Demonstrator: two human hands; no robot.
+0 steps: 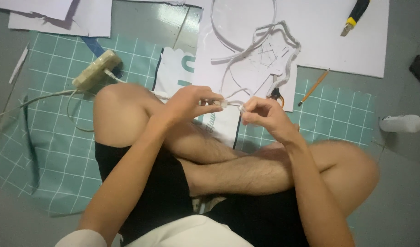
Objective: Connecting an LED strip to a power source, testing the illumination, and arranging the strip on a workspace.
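I sit cross-legged on the floor. My left hand (pixel 191 103) pinches the end of a white flexible strip (pixel 246 45) with a small white connector (pixel 221 103) at its tip. My right hand (pixel 264 114) pinches a second small white end piece (pixel 242 109) just to the right of it; the two ends are a short gap apart. The strip loops away over a white board (pixel 338 45) where it forms an outlined shape.
A green grid cutting mat (pixel 50 137) lies under my legs. A beige power strip (pixel 96 69) with cable is at left, a pencil (pixel 313 87) and yellow-black utility knife (pixel 355 16) at upper right, a white bottle (pixel 401 123) at right, scissors handles (pixel 277 95) behind my right hand.
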